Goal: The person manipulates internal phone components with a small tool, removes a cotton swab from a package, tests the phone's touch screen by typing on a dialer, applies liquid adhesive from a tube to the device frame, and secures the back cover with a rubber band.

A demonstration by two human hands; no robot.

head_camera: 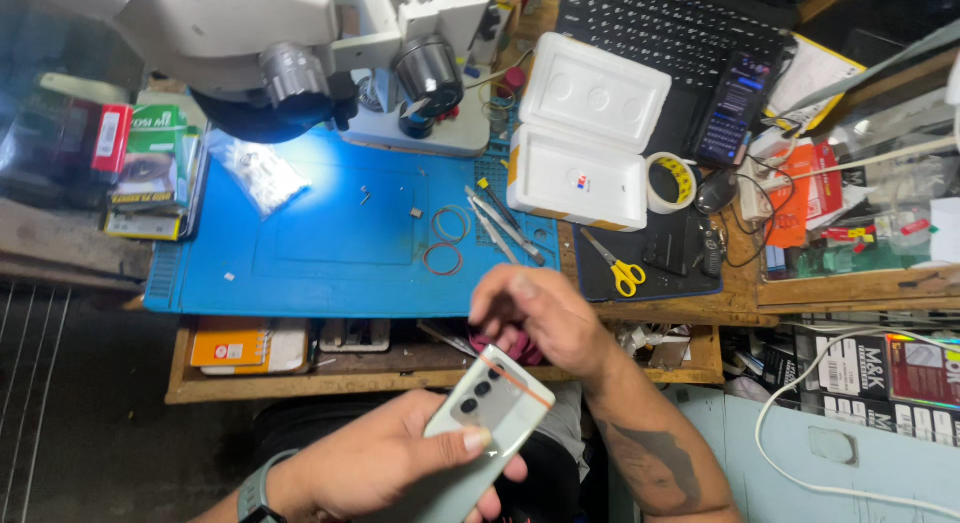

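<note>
Two bare hands meet low in the frame, just right of centre, over a pale green phone [487, 408] that lies back-up with its camera lenses showing. The left hand [385, 463], wearing a grey watch band at the wrist, grips the phone from below, thumb pressed along its near edge. The right hand [535, 318] comes in from the lower right with a tattooed forearm; its fingers curl down onto the phone's top corner, though whether they pinch anything there cannot be told. Above the hands, a blue work mat [330, 238] fills the middle left of the frame, lit by a microscope [300, 53] at the upper left. On the mat's right side lie two rubber rings [447, 241] and a pair of tweezers [505, 228]. Just right of these sits an open white foam box [585, 133], and below it yellow-handled scissors [615, 268] rest on a dark pad.
</note>
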